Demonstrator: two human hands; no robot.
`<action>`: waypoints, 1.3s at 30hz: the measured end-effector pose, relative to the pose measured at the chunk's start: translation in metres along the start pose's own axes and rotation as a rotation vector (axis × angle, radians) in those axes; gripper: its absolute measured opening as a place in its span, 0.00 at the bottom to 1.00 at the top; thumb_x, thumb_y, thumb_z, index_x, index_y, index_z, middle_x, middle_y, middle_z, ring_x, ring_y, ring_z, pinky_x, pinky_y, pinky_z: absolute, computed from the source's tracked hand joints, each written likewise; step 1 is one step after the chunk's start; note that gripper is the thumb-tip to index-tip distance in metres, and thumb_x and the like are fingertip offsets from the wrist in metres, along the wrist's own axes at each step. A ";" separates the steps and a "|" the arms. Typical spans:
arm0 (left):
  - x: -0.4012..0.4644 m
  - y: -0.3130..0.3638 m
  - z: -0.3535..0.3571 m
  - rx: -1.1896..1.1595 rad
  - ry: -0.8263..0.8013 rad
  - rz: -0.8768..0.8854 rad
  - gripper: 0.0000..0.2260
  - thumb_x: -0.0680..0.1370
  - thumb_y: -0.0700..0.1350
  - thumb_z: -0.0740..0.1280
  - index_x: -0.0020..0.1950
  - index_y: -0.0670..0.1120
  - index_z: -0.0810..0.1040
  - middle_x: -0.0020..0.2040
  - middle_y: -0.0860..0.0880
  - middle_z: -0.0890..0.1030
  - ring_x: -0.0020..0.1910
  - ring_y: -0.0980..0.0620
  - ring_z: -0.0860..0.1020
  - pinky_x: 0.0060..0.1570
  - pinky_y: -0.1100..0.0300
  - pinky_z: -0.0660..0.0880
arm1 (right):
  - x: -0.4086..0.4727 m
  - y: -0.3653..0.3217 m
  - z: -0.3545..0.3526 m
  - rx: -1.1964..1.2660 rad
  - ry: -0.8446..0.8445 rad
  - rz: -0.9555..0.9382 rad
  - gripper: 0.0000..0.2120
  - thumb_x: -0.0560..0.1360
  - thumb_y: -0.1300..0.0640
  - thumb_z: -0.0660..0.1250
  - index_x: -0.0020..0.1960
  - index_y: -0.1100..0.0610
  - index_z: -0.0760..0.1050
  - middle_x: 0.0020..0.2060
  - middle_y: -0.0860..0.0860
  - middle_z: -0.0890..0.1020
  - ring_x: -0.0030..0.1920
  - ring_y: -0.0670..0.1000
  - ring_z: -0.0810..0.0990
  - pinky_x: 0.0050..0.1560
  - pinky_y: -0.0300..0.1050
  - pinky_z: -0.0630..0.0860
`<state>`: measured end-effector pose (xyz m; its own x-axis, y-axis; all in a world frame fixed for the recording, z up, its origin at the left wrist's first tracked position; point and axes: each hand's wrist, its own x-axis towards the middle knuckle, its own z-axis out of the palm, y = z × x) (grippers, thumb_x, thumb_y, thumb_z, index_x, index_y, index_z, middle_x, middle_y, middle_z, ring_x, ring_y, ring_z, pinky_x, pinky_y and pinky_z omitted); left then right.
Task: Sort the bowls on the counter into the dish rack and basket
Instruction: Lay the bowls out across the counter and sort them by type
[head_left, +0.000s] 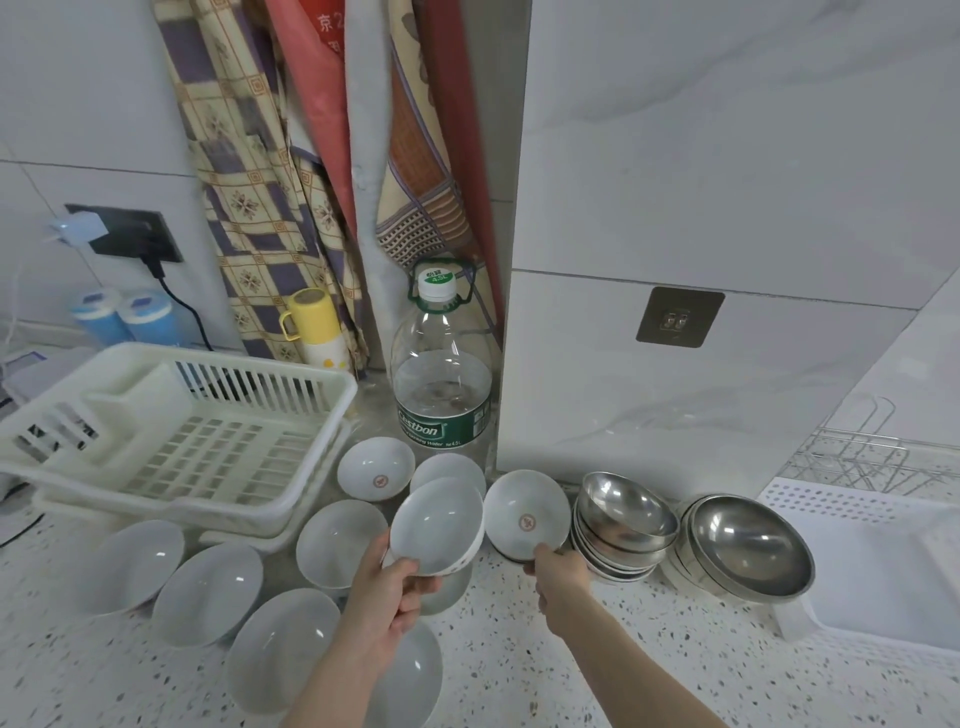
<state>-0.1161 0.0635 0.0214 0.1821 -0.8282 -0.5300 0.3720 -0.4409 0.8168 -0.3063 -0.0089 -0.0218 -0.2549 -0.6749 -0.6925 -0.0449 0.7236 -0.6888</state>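
While I watch through the head camera, my left hand pinches a white ceramic bowl at its near rim, thumb inside, fingers underneath, and holds it tilted above the other bowls on the counter. My right hand reaches to a second white bowl with a red mark and touches its near rim with curled fingertips; I cannot tell whether it grips yet. That bowl leans against the steel stack.

I judge the ceramic bowls glazed, smooth and slippery, fairly heavy for their size and brittle, so a firm rim pinch with support under the foot suits them, and they should not knock together. More white bowls lie scattered to the left and front, one with a red mark near the water bottle.

Two nested stacks of shiny steel bowls, the second further right, look light, stiff and dent-proof but slick.

At left sits the cream slotted plastic basket, holding nothing. At right a wire dish rack stands above a white perforated tray. The counter is speckled stone.
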 end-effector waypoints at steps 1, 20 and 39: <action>-0.002 -0.001 -0.002 -0.010 0.002 0.000 0.18 0.78 0.32 0.58 0.59 0.53 0.74 0.33 0.38 0.83 0.21 0.56 0.72 0.16 0.67 0.58 | -0.001 -0.001 0.001 0.009 0.004 0.002 0.10 0.77 0.62 0.58 0.52 0.65 0.75 0.34 0.55 0.78 0.27 0.49 0.65 0.25 0.40 0.62; -0.028 -0.008 -0.019 -0.040 0.019 0.040 0.19 0.78 0.30 0.57 0.58 0.52 0.75 0.34 0.35 0.81 0.20 0.56 0.70 0.16 0.67 0.56 | -0.049 -0.011 0.001 0.278 -0.068 -0.082 0.11 0.79 0.63 0.60 0.61 0.66 0.71 0.35 0.61 0.82 0.20 0.45 0.62 0.17 0.35 0.59; -0.085 -0.053 -0.017 0.247 -0.038 -0.003 0.25 0.78 0.33 0.60 0.63 0.63 0.71 0.32 0.36 0.82 0.19 0.53 0.62 0.20 0.66 0.56 | -0.107 0.111 -0.069 0.396 0.103 -0.151 0.10 0.76 0.67 0.59 0.56 0.63 0.73 0.30 0.64 0.83 0.17 0.46 0.58 0.19 0.36 0.56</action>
<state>-0.1354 0.1631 0.0190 0.1456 -0.8370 -0.5274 0.1383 -0.5107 0.8486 -0.3510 0.1533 -0.0096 -0.3697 -0.7366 -0.5663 0.2801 0.4928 -0.8238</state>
